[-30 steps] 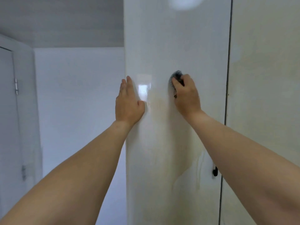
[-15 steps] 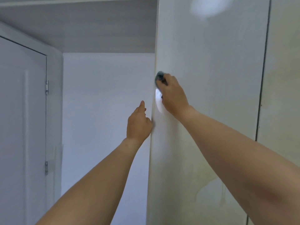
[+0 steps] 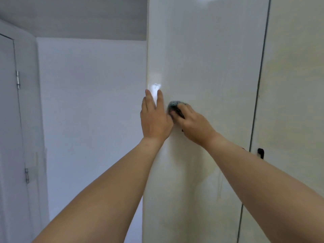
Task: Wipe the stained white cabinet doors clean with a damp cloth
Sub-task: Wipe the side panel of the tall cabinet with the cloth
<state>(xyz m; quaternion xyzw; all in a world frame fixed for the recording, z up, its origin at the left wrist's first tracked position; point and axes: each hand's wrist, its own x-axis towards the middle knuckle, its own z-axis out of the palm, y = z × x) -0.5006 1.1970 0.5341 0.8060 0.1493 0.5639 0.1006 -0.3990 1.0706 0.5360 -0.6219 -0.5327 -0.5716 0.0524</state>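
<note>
From the head camera I am looking at a tall white door [image 3: 201, 67] filling the middle of the view, its left edge running top to bottom. My left hand [image 3: 155, 118] is lying flat against that edge, fingers straight and spread a little, pointing toward 12 o'clock, holding nothing. My right hand [image 3: 191, 123] is sitting just at its 3 o'clock, touching it near the thumb, with fingers curled over a dark grey cloth [image 3: 175, 106] and pressing it onto the door. The cloth is showing at 11 o'clock of the right hand, bunched, mostly hidden under the fingers.

A bright glare spot is sitting on the door at 12 o'clock of the left hand. Yellowish stains [image 3: 206, 165] are showing on the door at 6 o'clock of the right hand, trailing down beneath the forearm. A dark seam is separating this door from a second door [image 3: 294, 102] at 3 o'clock, which is looking yellowed too. A small black handle [image 3: 260, 152] is sitting by the seam, just above my right forearm.

At 9 o'clock a pale wall [image 3: 91, 111] is standing behind, and a room door [image 3: 8, 137] with two metal hinges is at the far left.
</note>
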